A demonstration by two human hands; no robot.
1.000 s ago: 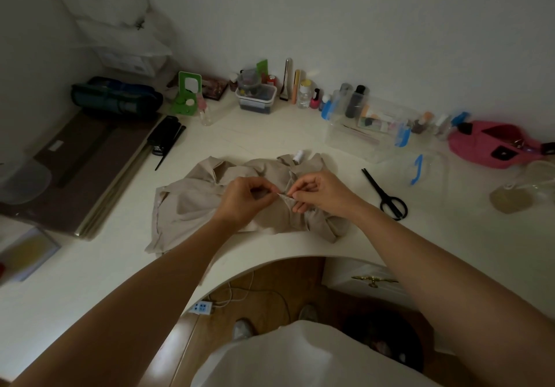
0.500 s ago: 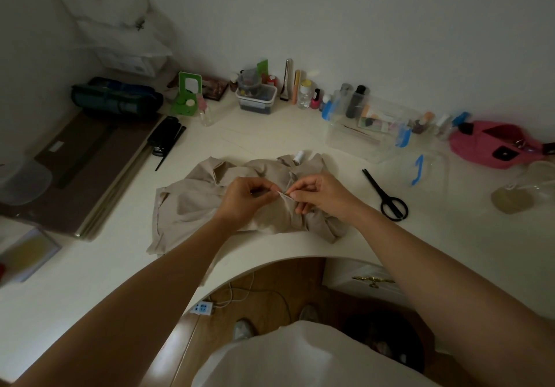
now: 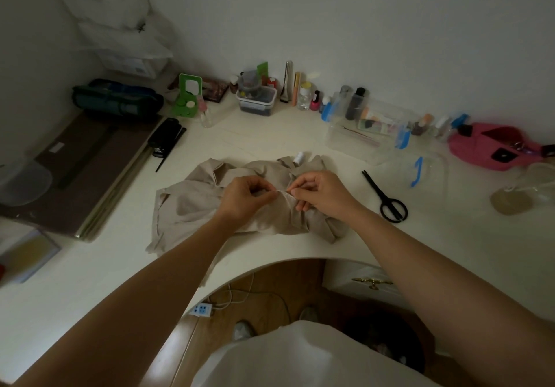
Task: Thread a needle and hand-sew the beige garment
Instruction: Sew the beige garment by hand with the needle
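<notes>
White top (image 3: 300,356), bare forearms (image 3: 168,269), pale shoes (image 3: 241,329).

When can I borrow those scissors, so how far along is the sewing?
Looks done: the beige garment lies on the desk, the white spool and black scissors set aside, so threading seems past. In hand: the left hand and right hand pinch one fold together, apparently stitching; the needle is too small to see. Left, probably: finishing the seam, knotting, snipping.

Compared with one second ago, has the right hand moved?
No. The right hand still pinches at the same fold of the beige garment, no nearer to the black scissors.
</notes>
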